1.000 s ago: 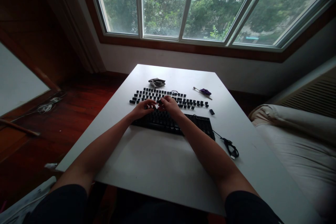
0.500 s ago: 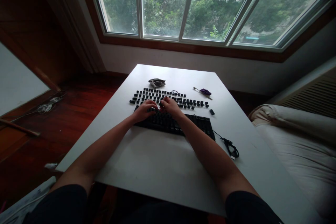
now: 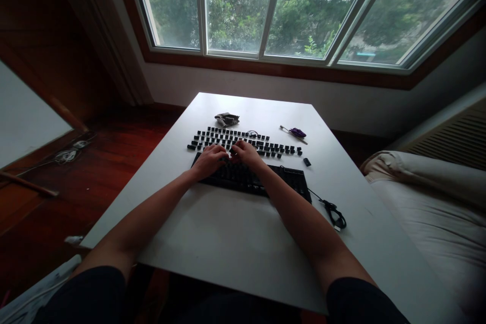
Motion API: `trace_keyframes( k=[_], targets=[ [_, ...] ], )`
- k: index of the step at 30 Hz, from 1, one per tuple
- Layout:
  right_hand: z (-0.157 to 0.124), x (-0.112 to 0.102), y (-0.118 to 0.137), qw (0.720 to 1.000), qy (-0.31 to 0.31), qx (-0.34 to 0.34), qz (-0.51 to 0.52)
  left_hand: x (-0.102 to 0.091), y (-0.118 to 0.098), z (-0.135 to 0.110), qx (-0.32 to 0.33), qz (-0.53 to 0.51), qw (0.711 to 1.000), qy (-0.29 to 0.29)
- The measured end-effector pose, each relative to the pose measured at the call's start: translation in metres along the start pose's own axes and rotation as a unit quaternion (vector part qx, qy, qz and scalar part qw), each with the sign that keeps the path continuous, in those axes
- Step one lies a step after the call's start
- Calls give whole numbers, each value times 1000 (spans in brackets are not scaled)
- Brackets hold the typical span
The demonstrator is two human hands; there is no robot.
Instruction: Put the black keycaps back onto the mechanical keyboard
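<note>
A black keyboard (image 3: 246, 184) lies across the white table, with many of its keycaps off. Both of my hands meet over its back edge, left of its middle. My right hand (image 3: 245, 153) pinches a small dark keycap (image 3: 232, 152) between thumb and fingertips. Close beside it, my left hand (image 3: 210, 159) is curled with its fingertips turned toward the right hand; what they hold, if anything, is too small to make out. Behind the hands, loose black keycaps (image 3: 224, 137) stand in rows on the table.
A crumpled grey cloth (image 3: 227, 119) lies beyond the keycaps. To the right are a purple brush-like thing (image 3: 297, 132) and a single larger keycap (image 3: 307, 162). The coiled keyboard cable (image 3: 334, 215) rests right of the keyboard on the white table (image 3: 220, 228). A padded seat (image 3: 429, 202) stands at right.
My left hand has shifted slightly, its fingers drawn more together and its wrist a little higher. My right hand stays nearly in place with the keycap.
</note>
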State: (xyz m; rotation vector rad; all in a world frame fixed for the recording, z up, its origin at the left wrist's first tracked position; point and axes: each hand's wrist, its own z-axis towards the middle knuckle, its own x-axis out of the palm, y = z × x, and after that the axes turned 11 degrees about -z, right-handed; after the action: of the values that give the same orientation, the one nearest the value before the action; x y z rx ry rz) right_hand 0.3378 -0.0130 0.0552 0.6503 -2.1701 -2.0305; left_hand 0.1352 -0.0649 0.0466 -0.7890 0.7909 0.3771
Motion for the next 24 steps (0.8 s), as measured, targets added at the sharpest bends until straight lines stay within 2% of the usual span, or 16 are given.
trace_keyframes(
  k=[4, 7, 10, 13, 15, 18, 24],
  targets=[
    [-1, -1, 0, 997, 3, 66, 33, 1, -9, 0, 24, 41, 999, 1],
    [0, -1, -3, 997, 4, 75, 35, -2, -11, 2, 26, 30, 999, -7],
    [4, -2, -7, 998, -25, 46, 28, -11, -3, 3, -30, 26, 997, -65],
    [7, -4, -9, 998, -43, 33, 29, -27, 16, 3, -111, 38, 983, -141],
    [8, -5, -10, 998, -44, 34, 29, -36, 30, 2, -157, 43, 972, -167],
    [8, -4, -12, 998, -39, 36, 30, -40, 44, 3, -198, 55, 967, -153],
    [8, -2, -15, 998, -31, 34, 36, -22, 50, 21, -160, 100, 980, -63]
  ],
)
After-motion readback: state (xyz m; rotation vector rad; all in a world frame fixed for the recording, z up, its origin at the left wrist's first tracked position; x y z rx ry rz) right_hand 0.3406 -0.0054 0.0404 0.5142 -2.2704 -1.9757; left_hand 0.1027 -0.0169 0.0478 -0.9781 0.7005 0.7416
